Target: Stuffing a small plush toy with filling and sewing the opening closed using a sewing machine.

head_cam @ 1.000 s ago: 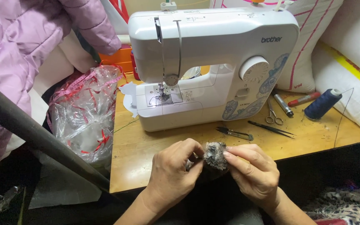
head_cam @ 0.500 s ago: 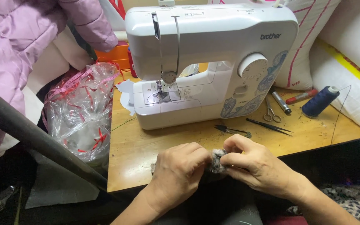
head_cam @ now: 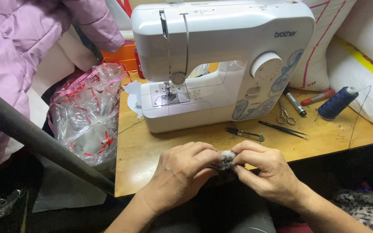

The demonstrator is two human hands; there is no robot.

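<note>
Both hands pinch one small grey-and-white fuzzy tuft (head_cam: 226, 159) at lower centre of the frame, at the near edge of the wooden table (head_cam: 152, 151). We see our left hand (head_cam: 182, 172) curled tight on its left side, our right hand (head_cam: 266, 170) clamping its right side with thumb and forefinger. Risk, as we judge it: such a small tuft could slip and fall off the table edge into the dark lap below. White sewing machine (head_cam: 221, 56) sits above, untouched.

Clear plastic bag (head_cam: 87, 116) with red ribbon — left of the table; orange box (head_cam: 119, 55) behind.
</note>
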